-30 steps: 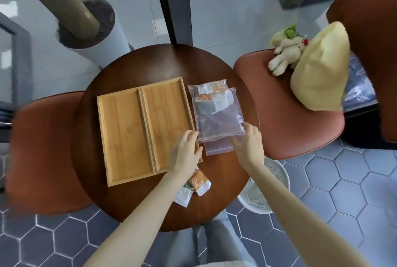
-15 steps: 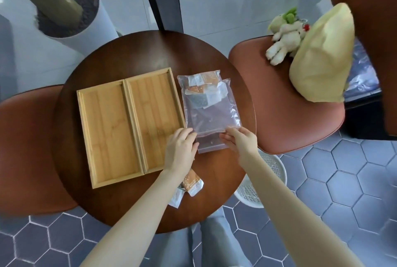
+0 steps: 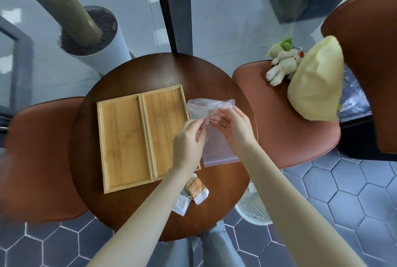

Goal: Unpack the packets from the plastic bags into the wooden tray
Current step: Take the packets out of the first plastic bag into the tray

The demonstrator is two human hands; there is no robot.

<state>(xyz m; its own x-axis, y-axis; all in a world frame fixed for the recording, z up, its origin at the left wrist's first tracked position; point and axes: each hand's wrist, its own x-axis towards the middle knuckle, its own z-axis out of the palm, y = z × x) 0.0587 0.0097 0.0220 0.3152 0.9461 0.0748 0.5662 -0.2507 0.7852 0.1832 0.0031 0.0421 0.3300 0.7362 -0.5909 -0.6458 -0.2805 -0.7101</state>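
A two-compartment wooden tray (image 3: 137,135) lies on the round dark wooden table (image 3: 133,73), both compartments bare. To its right, clear plastic bags (image 3: 214,150) lie stacked. My left hand (image 3: 189,142) and my right hand (image 3: 234,127) both pinch the near edge of the top bag (image 3: 204,105), lifted off the table. Its contents are blurred and partly hidden by my hands. Two small orange-and-white packets (image 3: 196,191) lie loose on the table near its front edge, beside my left forearm.
Brown chairs stand left (image 3: 38,159) and right (image 3: 285,129) of the table. The right chair holds a plush toy (image 3: 281,62) and a yellow cushion (image 3: 318,82). A white basket (image 3: 253,208) sits on the floor by the table. A planter (image 3: 94,39) stands behind.
Both hands have moved from the near end of the bags, gripped the top bag's edge and lifted it up and away. The camera view shifted.
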